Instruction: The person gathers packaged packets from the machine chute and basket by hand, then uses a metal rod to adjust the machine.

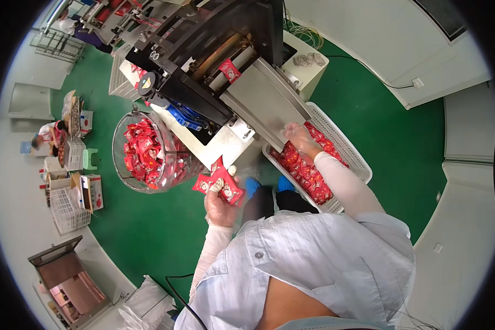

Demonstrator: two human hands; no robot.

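Observation:
Several red printed packets (232, 192) are gripped in my left hand (220, 204), between the fingers and thumb, above the green floor. My right hand (301, 138), in a clear glove, is at the lower end of a metal chute (269, 96), over a white basket (359, 168) of red packets. Its fingers are partly bent, and whether they hold anything is not clear. One red packet (229, 71) lies at the chute's top, by the machine's roller. To the left of the machine stands a clear round container (117, 157) filled with red packets.
A black machine (203, 55) rises in front, on a white table (225, 146). Blue shoe covers show below me. At the far left a person (52, 135) is beside boxes, a green stool (90, 159) and white crates (70, 204). Another person (71, 26) is at the upper left.

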